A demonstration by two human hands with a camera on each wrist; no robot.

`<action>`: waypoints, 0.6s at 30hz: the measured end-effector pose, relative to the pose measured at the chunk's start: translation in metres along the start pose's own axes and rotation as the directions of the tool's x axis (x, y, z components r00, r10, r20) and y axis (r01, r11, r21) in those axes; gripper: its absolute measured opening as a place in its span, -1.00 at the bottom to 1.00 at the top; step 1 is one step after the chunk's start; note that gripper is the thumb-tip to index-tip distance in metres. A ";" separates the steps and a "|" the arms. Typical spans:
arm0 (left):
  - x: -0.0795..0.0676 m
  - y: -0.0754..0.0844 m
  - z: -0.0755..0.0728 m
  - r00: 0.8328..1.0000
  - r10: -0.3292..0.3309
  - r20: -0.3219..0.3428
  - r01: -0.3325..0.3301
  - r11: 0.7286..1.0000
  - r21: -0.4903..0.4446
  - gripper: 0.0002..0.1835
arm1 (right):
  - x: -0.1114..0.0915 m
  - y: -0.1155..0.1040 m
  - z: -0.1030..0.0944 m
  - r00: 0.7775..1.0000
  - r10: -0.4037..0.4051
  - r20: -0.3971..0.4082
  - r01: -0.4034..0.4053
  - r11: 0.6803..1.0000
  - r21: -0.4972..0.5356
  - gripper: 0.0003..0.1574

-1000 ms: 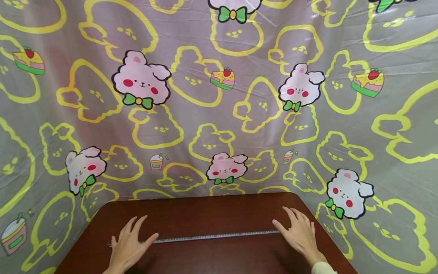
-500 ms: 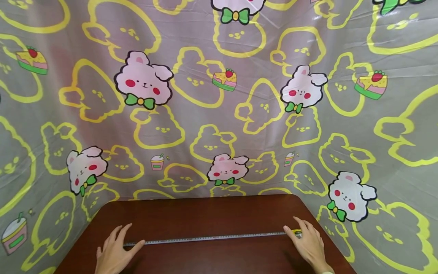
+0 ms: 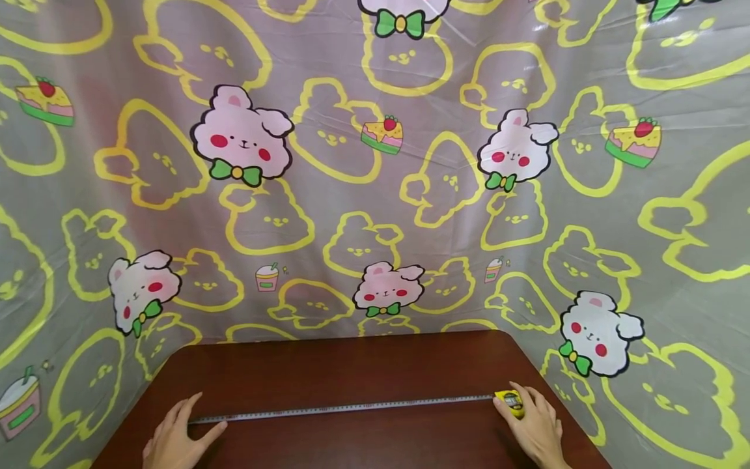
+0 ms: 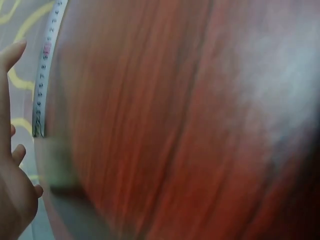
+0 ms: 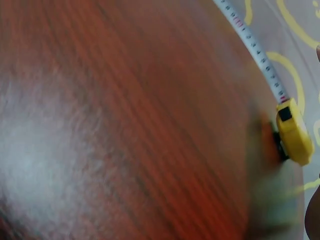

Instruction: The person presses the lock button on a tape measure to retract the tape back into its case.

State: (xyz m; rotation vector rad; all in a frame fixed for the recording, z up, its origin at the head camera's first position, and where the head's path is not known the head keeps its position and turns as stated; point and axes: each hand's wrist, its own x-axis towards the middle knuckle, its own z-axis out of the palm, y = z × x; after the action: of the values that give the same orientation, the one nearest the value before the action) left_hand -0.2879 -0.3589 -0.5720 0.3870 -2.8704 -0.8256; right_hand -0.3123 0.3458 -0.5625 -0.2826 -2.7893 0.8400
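A yellow tape measure (image 3: pixel 508 403) is on the dark wooden table, its blade (image 3: pixel 351 408) drawn out straight to the left. My left hand (image 3: pixel 177 438) is spread by the free end of the blade, thumb and fingers apart. In the left wrist view the blade's hooked end (image 4: pixel 38 131) shows with a gap between it and the fingers. At the other end, my right hand (image 3: pixel 538 423) is around the case in the head view, thumb on the near side. The right wrist view shows the yellow case (image 5: pixel 295 132) apart from the bit of hand at the right edge.
The reddish-brown table (image 3: pixel 340 371) has rounded far corners. A grey plastic curtain (image 3: pixel 328 195) printed with yellow outlines and white bunny heads hangs behind it and along both sides.
Both hands have moved outward and nearer, the left to the left and the right to the right. The yellow case, earlier mostly hidden by the right hand, now shows. The blade stays in place.
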 end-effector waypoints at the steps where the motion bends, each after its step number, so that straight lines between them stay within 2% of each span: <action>1: 0.002 -0.002 0.000 1.000 0.000 0.006 0.000 1.000 0.001 0.30 | 0.000 0.002 0.001 1.000 0.005 -0.006 -0.005 1.000 0.001 0.15; 7: 0.012 -0.019 -0.001 0.998 -0.041 0.046 0.042 0.999 -0.030 0.30 | 0.000 0.012 0.006 0.999 0.022 -0.038 -0.022 1.000 -0.005 0.18; 11: 0.014 -0.028 0.000 0.996 -0.068 0.050 0.071 0.996 -0.053 0.25 | -0.001 0.017 0.012 0.998 0.049 -0.024 -0.050 0.998 -0.023 0.23; 13: 0.014 -0.031 0.001 0.997 -0.067 0.042 0.070 0.996 -0.063 0.15 | -0.001 0.018 0.015 0.998 0.062 -0.018 -0.063 0.998 -0.030 0.25; 18: 0.014 -0.035 0.003 0.999 -0.037 0.016 0.038 0.997 -0.067 -0.26 | 0.002 0.019 0.020 0.997 0.067 -0.042 -0.069 0.997 -0.041 0.27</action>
State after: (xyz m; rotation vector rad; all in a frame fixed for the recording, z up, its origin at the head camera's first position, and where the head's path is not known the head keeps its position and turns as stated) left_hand -0.2949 -0.3904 -0.5923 0.4298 -2.8485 -0.9321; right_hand -0.3169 0.3514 -0.5898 -0.3996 -2.7758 0.7818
